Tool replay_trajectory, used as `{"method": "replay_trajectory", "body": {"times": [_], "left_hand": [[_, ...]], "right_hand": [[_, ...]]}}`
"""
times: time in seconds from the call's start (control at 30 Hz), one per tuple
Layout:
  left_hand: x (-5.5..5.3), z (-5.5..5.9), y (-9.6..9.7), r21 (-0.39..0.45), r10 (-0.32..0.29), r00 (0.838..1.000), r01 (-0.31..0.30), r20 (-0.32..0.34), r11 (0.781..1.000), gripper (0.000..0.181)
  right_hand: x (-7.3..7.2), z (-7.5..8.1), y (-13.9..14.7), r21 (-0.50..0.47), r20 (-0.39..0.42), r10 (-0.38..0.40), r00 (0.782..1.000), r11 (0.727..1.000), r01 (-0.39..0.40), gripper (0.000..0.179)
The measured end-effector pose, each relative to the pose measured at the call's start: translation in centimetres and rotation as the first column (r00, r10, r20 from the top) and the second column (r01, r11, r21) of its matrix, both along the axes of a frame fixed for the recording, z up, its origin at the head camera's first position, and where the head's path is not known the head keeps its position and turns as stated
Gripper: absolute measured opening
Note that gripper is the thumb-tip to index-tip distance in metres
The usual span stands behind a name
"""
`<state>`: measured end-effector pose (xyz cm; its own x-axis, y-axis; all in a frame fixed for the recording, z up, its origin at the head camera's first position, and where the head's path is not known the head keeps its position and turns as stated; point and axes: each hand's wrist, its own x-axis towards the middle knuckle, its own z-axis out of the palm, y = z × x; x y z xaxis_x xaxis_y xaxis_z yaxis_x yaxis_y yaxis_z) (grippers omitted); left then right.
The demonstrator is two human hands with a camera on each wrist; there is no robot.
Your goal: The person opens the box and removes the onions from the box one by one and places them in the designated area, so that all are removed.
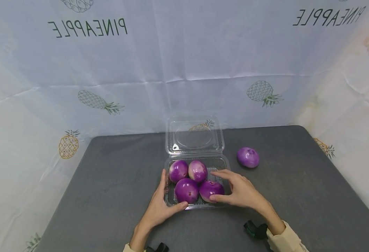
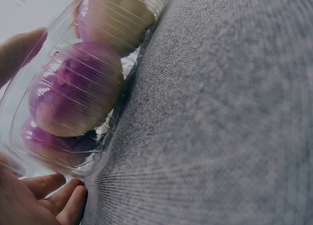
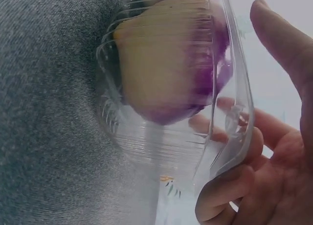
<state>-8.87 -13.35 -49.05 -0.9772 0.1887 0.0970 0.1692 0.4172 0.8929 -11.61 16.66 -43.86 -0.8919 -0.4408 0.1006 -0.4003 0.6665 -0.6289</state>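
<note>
Clear plastic container [image 1: 215, 162] on a dark grey table [image 1: 124, 175], its long axis running left to right; the hinged lid [image 1: 194, 136], ribbed along its edges and bearing an oval panel, stands raised at the far side, against the backdrop. Four glossy, rounded purple bulbs, paling to cream, sit in the base in two rows: front-right bulb [image 1: 211, 190], front-left bulb [image 1: 186, 190], with a small dark scar facing the wearer, back-left bulb [image 1: 178, 170] and back-right bulb [image 1: 198, 170]. The right hand [image 1: 244, 191] arches about the front-right bulb, thumb and forefinger spread wide; contact of the fingertips cannot be told. The left hand [image 1: 160, 206] braces the container's near left corner, thumb along the front, fingers along the side, spread apart from the thumb. A loose bulb [image 1: 248, 157] lies on the table right of the container, its knobbed end turned up. Behind hangs a creased white cloth [image 1: 184, 52] printed with pineapples.
</note>
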Motion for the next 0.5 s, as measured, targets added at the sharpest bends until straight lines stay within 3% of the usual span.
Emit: {"method": "replay_trajectory", "body": {"times": [0.27, 0.5], "left_hand": [[0.02, 0.0, 0.04, -0.01, -0.003, 1.0, 0.003, 0.005, 1.0, 0.133], [0.05, 0.04, 0.04, -0.003, -0.002, 1.0, 0.002, 0.007, 1.0, 0.133]], "right_hand": [[0.35, 0.43, -0.26, 0.098, -0.054, -0.004, 0.999, 0.995, 0.009, 0.075], [0.34, 0.91, -0.49, 0.147, -0.048, -0.016, 0.999, 0.989, 0.023, 0.078]]}}
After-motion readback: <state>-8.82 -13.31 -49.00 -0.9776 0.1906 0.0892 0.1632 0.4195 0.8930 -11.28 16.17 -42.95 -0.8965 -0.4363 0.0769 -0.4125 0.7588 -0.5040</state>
